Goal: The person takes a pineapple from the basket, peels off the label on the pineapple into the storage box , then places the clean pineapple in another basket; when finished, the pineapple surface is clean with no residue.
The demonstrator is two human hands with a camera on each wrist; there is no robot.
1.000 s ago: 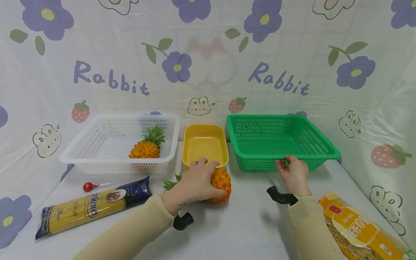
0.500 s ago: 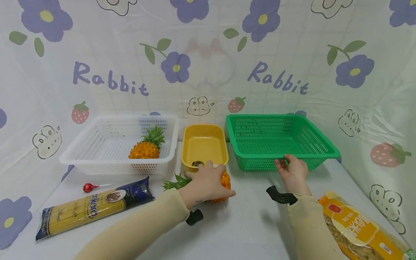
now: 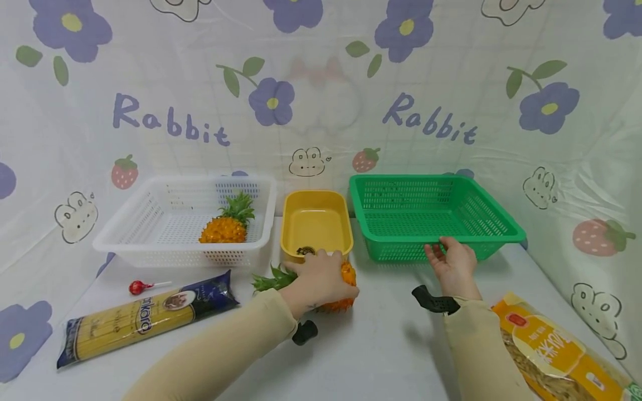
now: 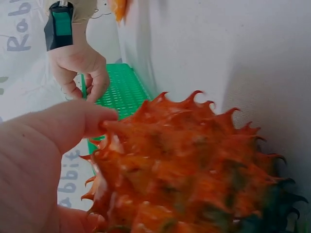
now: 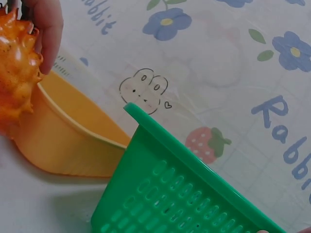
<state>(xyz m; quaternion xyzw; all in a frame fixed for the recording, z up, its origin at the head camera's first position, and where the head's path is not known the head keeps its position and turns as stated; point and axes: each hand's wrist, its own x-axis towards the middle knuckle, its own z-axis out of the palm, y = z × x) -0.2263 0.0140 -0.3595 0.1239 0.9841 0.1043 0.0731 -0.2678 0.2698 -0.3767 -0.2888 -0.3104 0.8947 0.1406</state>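
My left hand [image 3: 321, 281] lies over an orange, spiky toy pineapple [image 3: 348, 274] in front of the yellow tub [image 3: 317, 223], its thumb and fingers gripping the sides. Green leaves [image 3: 273, 277] stick out to the left of that hand. In the left wrist view the pineapple [image 4: 175, 170] fills the lower middle, the thumb pressed to its edge. My right hand [image 3: 455, 267] pinches the front rim of a green plastic basket [image 3: 401, 243]. A second pineapple [image 3: 224, 229] lies inside the white basket [image 3: 150, 250] at the left.
A red lollipop [image 3: 137, 287] and a pack of spaghetti [image 3: 145, 318] lie at the left front. On the right is an orange-and-yellow food bag [image 3: 557, 348]. A dark round mark [image 3: 305, 250] shows in the tub. Behind hangs a printed cloth [image 3: 321, 83].
My left hand has moved right over the pineapple, uncovering more leaves and the dark mark in the tub. My right hand stays on the green rim.
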